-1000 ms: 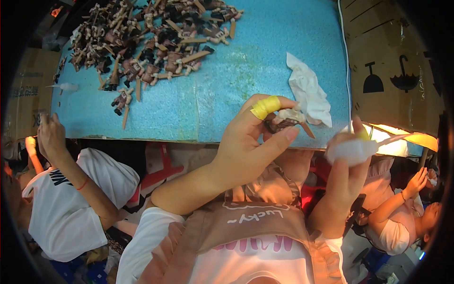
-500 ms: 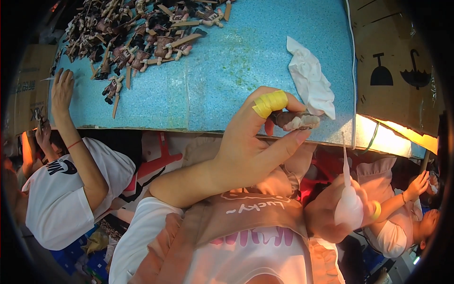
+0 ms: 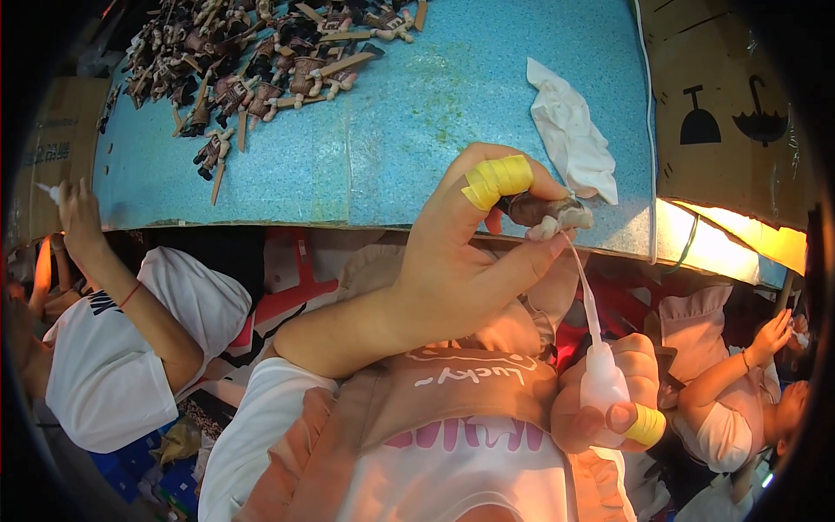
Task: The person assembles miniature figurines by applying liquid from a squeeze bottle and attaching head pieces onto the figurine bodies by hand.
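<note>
My left hand [image 3: 452, 261], yellow tape round its index finger, pinches a small brown and cream figurine part [image 3: 537, 211] just over the front edge of the blue table [image 3: 391, 165]. A white squeeze bottle [image 3: 603, 383] with a long thin nozzle [image 3: 589, 300] sits in my right hand [image 3: 642, 370], closed round it; the thumb is taped yellow too. The nozzle tip is at the cream end of the part; whether it touches cannot be told. Beyond my left hand, on the table, lies a crumpled white tissue [image 3: 570, 139].
A heap of small figurines [image 3: 261, 74] with flat wooden-looking pieces covers the table's far left; one figurine [image 3: 211, 155] lies nearer. Cardboard boxes stand at the right [image 3: 722, 61] and left [image 3: 56, 157]. Co-workers sit on both sides; the left one's hand [image 3: 80, 217] holds a white-tipped bottle.
My right hand has turned and moved slightly left, bringing the bottle's nozzle to the figurine part. My left hand keeps its hold. The left co-worker's hand has dropped lower and moved left.
</note>
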`<act>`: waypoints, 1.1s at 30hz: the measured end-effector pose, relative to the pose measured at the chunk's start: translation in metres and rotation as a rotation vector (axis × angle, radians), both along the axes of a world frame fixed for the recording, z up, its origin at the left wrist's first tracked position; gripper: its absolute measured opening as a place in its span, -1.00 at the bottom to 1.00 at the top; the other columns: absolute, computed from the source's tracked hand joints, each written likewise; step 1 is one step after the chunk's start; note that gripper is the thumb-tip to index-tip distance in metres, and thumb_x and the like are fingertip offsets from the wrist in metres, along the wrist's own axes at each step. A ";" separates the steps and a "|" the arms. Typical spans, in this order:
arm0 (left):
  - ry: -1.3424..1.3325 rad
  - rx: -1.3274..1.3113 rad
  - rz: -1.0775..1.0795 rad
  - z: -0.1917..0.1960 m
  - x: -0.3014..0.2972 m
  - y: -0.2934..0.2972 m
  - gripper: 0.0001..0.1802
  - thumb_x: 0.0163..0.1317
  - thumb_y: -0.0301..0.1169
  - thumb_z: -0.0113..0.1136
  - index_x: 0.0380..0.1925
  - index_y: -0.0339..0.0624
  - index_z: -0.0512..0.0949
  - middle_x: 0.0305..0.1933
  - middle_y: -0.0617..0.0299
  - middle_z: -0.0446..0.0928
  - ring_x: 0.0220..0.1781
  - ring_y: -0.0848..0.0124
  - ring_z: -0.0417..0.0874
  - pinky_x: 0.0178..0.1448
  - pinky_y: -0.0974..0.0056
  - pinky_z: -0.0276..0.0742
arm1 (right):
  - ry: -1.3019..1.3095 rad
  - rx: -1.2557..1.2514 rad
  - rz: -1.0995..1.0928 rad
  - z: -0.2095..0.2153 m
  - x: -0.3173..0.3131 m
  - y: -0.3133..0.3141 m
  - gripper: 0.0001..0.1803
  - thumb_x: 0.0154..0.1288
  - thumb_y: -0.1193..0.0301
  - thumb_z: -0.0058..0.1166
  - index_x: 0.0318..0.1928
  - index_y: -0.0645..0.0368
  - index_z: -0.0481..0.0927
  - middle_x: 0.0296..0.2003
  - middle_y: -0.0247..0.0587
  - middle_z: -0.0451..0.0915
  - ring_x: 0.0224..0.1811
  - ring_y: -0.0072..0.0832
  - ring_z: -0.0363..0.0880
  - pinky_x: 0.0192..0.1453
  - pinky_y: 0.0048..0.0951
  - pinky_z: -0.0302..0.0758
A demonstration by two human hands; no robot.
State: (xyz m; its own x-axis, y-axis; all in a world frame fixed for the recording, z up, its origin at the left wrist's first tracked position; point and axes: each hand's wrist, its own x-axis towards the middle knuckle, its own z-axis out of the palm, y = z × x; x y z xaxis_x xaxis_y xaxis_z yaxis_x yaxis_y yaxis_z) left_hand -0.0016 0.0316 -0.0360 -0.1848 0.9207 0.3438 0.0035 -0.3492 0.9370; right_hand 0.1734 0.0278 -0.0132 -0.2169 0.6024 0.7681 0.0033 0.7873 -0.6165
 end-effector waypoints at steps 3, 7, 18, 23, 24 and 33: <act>0.029 0.015 -0.009 0.000 -0.001 0.000 -0.60 -0.05 -0.73 0.14 -0.17 -0.23 0.35 -0.17 0.13 0.33 -0.14 0.39 0.45 -0.05 0.36 0.36 | -0.017 0.004 -0.002 0.002 0.000 -0.001 -0.72 -0.07 0.46 0.07 -0.25 -0.01 0.46 -0.68 -0.47 0.31 -0.75 -0.58 0.24 -0.68 -0.59 0.07; 0.018 0.033 0.007 0.000 0.000 0.000 -0.59 -0.06 -0.73 0.15 -0.17 -0.22 0.35 -0.17 0.13 0.34 -0.15 0.40 0.45 -0.07 0.36 0.36 | -0.116 -0.009 0.073 0.008 0.004 0.000 -0.82 0.17 0.38 -0.06 -0.20 0.06 0.34 -0.72 -0.33 0.35 -0.76 -0.52 0.21 -0.59 -0.48 0.11; 0.029 0.035 0.024 -0.002 -0.001 0.000 -0.59 -0.05 -0.73 0.15 -0.17 -0.22 0.35 -0.18 0.14 0.34 -0.20 0.41 0.48 -0.09 0.36 0.37 | -0.016 -0.030 -0.023 0.004 -0.004 -0.003 -0.67 -0.09 0.45 0.18 -0.24 -0.04 0.44 -0.64 -0.45 0.39 -0.72 -0.57 0.30 -0.66 -0.59 0.12; 0.056 0.013 0.020 -0.001 -0.002 -0.001 -0.61 -0.03 -0.72 0.13 -0.16 -0.22 0.34 -0.18 0.13 0.35 -0.21 0.41 0.49 -0.10 0.37 0.37 | -0.110 -0.057 0.017 0.008 0.000 -0.001 -0.69 -0.05 0.40 0.18 -0.24 -0.05 0.43 -0.64 -0.44 0.40 -0.71 -0.57 0.32 -0.64 -0.58 0.14; 0.042 0.026 0.023 -0.002 -0.002 0.000 -0.62 -0.02 -0.72 0.12 -0.16 -0.22 0.34 -0.18 0.13 0.36 -0.22 0.41 0.49 -0.10 0.37 0.37 | -0.106 -0.049 0.007 0.008 -0.001 -0.001 -0.72 -0.02 0.36 0.16 -0.24 -0.03 0.43 -0.65 -0.43 0.39 -0.72 -0.57 0.29 -0.65 -0.58 0.13; 0.047 0.046 -0.011 -0.003 -0.005 -0.001 -0.61 0.00 -0.72 0.11 -0.13 -0.24 0.33 -0.07 0.05 0.30 -0.12 0.35 0.52 -0.06 0.34 0.41 | -0.028 -0.030 -0.060 0.007 0.000 0.003 -0.76 0.06 0.36 0.09 -0.22 0.02 0.42 -0.68 -0.45 0.34 -0.77 -0.59 0.19 -0.67 -0.58 0.04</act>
